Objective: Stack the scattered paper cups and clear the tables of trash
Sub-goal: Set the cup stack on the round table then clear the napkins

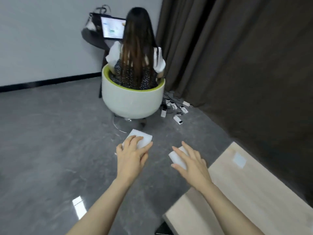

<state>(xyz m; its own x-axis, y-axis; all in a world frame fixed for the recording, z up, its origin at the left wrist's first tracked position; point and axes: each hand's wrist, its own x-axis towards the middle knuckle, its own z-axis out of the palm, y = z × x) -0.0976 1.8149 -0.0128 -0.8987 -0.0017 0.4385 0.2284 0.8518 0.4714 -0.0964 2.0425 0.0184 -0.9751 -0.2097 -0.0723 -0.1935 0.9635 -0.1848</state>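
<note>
Both forearms reach forward from the bottom of the frame, over a corner of the pale wooden desk (254, 192) that juts in from the lower right. Each of the 2 hands carries a white foam-like block in mid-air above the grey floor (42, 141): the left hand (133, 152) lies over the larger block (142, 137) with its fingers curled round the near edge, and the right hand (189, 161) clasps the smaller block (177, 157) from above, thumb tucked beneath. Held palm-down like this, the blocks look ready to be set down or wiped with, which suggests they are being carried over as cleaning pads or as rubbish (which of the 2 cannot be told). No paper cups appear anywhere in view, so the stacking part of the task lies elsewhere, outside the frame. On the desk itself sits only a faint pale square patch (239, 159). Beyond, a person (137, 53) sits with their back turned in a round white chair (132, 102), facing a lit screen (112, 28), with cables and white adapters (176, 107) strewn by the dark curtain (237, 56).
</note>
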